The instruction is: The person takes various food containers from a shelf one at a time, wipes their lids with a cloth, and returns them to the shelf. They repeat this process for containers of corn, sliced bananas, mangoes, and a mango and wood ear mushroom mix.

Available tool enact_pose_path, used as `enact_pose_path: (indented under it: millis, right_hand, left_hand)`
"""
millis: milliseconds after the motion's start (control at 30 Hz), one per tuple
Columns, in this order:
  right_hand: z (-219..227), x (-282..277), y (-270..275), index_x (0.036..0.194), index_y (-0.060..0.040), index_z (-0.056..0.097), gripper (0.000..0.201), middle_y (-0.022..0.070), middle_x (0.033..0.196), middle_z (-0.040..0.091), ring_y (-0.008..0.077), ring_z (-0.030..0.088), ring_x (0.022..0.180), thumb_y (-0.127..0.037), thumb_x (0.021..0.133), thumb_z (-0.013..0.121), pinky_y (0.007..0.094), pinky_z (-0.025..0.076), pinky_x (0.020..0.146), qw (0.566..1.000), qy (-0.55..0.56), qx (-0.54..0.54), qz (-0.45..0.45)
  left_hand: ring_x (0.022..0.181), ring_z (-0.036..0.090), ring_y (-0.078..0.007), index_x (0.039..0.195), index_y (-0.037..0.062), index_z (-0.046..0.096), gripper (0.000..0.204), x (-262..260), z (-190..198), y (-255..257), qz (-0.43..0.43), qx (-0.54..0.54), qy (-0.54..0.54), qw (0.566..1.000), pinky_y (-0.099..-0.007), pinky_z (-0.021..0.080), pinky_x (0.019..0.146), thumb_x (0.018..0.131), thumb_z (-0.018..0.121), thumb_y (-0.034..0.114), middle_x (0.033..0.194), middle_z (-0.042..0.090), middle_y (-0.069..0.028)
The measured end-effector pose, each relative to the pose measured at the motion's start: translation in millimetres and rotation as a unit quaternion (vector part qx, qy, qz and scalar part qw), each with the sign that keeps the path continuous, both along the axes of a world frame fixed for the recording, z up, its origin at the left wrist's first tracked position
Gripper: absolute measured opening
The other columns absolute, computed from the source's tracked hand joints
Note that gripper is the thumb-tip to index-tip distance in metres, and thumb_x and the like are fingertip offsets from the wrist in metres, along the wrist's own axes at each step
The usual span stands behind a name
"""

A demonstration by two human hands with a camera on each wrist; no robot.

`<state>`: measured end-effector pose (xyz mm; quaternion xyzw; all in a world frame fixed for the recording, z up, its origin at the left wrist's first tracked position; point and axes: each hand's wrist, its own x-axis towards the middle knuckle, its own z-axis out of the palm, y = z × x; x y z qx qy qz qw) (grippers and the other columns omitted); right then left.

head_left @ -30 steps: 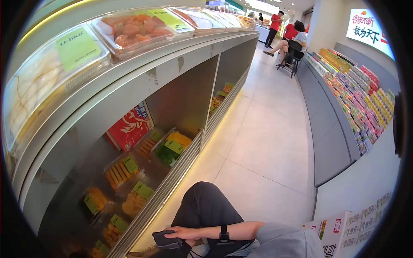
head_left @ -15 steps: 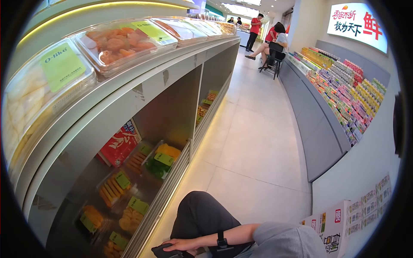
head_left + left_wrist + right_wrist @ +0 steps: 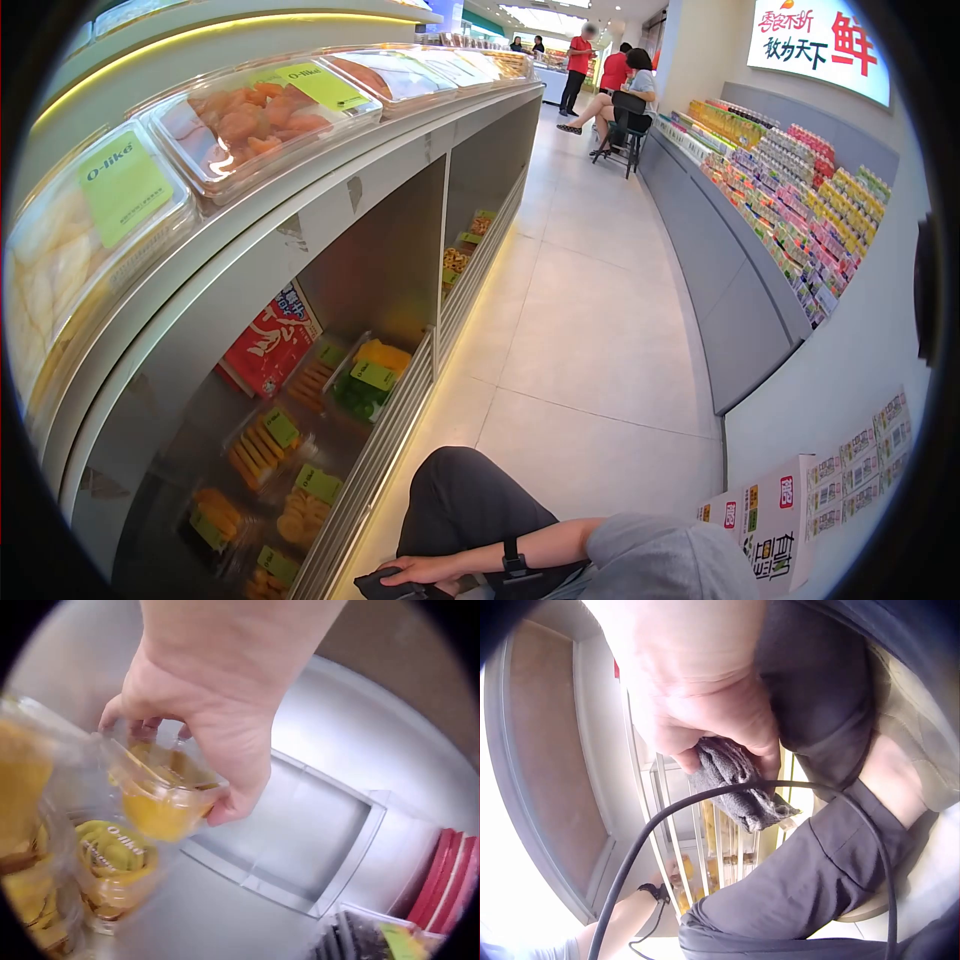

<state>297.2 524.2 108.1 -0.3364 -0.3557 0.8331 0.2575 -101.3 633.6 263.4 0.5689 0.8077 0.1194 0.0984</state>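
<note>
In the left wrist view my left hand [image 3: 202, 742] grips a clear plastic tub [image 3: 161, 802] of yellow food, fingers over its far side and thumb at its near rim. Another clear tub [image 3: 116, 862] with an "O-like" label stands just below it, and more yellow packs [image 3: 26, 772] crowd the left edge. The head view does not show this hand. My right hand [image 3: 712, 705] holds a folded dark grey cloth [image 3: 731, 780] between thumb and fingers, close to my bent knee. A black cable [image 3: 757, 784] crosses in front of the cloth.
A long display case [image 3: 400, 180] runs along the left, with food trays [image 3: 270, 120] on top and packs on its lower shelf. Drink shelves [image 3: 790, 190] line the right wall, and a carton [image 3: 770, 520] stands near me. Several people [image 3: 620, 90] are down the aisle.
The head view has turned, so the case and aisle sit further left in it. My right hand keeps its hold on the cloth near the knee.
</note>
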Motion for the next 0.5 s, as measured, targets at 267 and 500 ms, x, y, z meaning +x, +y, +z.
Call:
enact_pose_path:
  millis: [267,500]
  right_hand:
    - [-1.0,-7.9,-3.4,0.140,-0.0029,0.044,0.054,0.0061,0.130,0.054,0.0144,0.050,0.120,-0.037,0.100,0.053,0.0247,0.038,0.102,0.999,0.016,0.044,-0.007]
    - [68.3,-19.0,-13.4,0.144,-0.0056,0.039,0.051,0.0047,0.134,0.050,0.0142,0.047,0.124,-0.033,0.102,0.049,0.0262,0.035,0.105,0.992,0.114,0.033,-0.033]
  left_hand:
    - [0.133,0.038,-0.0328,0.143,0.0034,0.036,0.078,-15.4,45.2,-30.0,0.013,0.066,-0.030,0.997,-0.0446,0.032,0.109,0.084,0.069,0.042,0.145,0.038,-0.0186]
    - [0.140,0.031,-0.0335,0.151,0.0030,0.027,0.098,47.0,107.9,-107.8,-0.134,0.185,-0.196,0.954,-0.0460,0.027,0.113,0.078,0.074,0.050,0.153,0.031,-0.0193]
